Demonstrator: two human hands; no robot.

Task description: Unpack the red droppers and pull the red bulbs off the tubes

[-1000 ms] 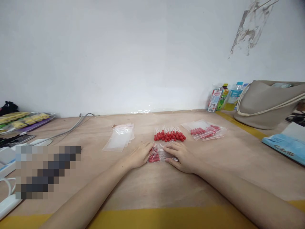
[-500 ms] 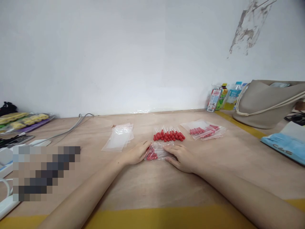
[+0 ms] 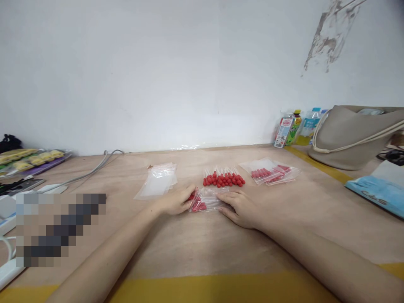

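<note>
A clear zip bag with red-tipped sticks inside lies on the table between my hands. My left hand closes on the bag's left end, where the red tips are. At the right end of the bag, my right hand grips the plastic edge, thumb toward me and fingers on the far side. Just beyond the bag lies a loose pile of white sticks with red tips. Flat, colourless bags are stacked to the left, and filled bags with red-tipped sticks overlap on the right.
A grey drawstring bag, drink bottles and a carton stand at the back right. A blue tissue pack lies on the right. Cables and a blurred-out patch are on the left. A wall rises behind.
My left hand has moved slightly left with its end of the bag, and the red tips inside have shifted left. My right hand stays almost where it was.
</note>
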